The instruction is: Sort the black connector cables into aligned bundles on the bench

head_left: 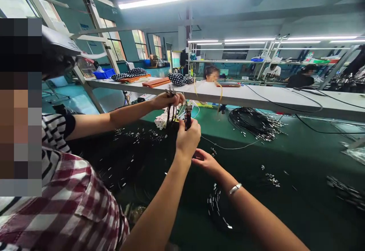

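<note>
My left hand [188,139] is raised over the bench, its fingers closed round a short dark bundle with metallic ends [188,117] that looks like cable connectors. Just below and to the right, my right hand [205,162], with a silver bracelet on the wrist, reaches toward my left wrist. Its fingers are apart, with nothing visible in them; the fingertips are partly hidden behind the left wrist. At the left, a co-worker's hand [172,99] grips several dark hanging cables [171,114] close to my left hand.
A coil of black cables [252,123] lies on the green bench top [308,152]. Small metal connectors [272,179] and more cables [218,205] are scattered there. A white shelf [256,94] crosses behind, holding orange trays [156,82]. A co-worker in a plaid apron [82,197] stands close at left.
</note>
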Demonstrator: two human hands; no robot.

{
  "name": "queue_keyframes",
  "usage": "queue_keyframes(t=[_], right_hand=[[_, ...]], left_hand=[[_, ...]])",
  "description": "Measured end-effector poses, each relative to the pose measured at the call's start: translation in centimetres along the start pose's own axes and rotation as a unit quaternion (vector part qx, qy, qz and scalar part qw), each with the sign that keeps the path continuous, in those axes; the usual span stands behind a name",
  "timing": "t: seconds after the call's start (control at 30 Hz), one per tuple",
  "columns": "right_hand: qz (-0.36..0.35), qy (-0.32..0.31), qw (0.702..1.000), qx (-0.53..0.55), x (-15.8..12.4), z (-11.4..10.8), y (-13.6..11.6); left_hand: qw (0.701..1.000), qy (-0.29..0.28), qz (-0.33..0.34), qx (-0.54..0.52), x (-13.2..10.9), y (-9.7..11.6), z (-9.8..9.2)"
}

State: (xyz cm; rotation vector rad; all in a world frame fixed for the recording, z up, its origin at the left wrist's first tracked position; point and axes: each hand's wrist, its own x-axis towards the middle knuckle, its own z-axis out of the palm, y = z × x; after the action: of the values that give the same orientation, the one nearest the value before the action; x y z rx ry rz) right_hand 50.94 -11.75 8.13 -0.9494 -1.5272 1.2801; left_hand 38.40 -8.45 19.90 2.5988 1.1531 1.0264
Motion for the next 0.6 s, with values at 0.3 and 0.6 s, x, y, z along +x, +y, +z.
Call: queue_keyframes(t=[0.3, 0.6], right_hand=[[0.0, -0.037, 0.997, 0.072, -2.2, 1.1, 0.2], [-0.033, 0.067, 0.996, -0.052, -1.5, 2.6, -0.2]], left_hand=[[0.994, -0.009, 0.009, 0.105, 1.2, -1.5, 0.2], [0.98, 0.037, 0.04, 0.19, 0.2, -0.4, -0.2]])
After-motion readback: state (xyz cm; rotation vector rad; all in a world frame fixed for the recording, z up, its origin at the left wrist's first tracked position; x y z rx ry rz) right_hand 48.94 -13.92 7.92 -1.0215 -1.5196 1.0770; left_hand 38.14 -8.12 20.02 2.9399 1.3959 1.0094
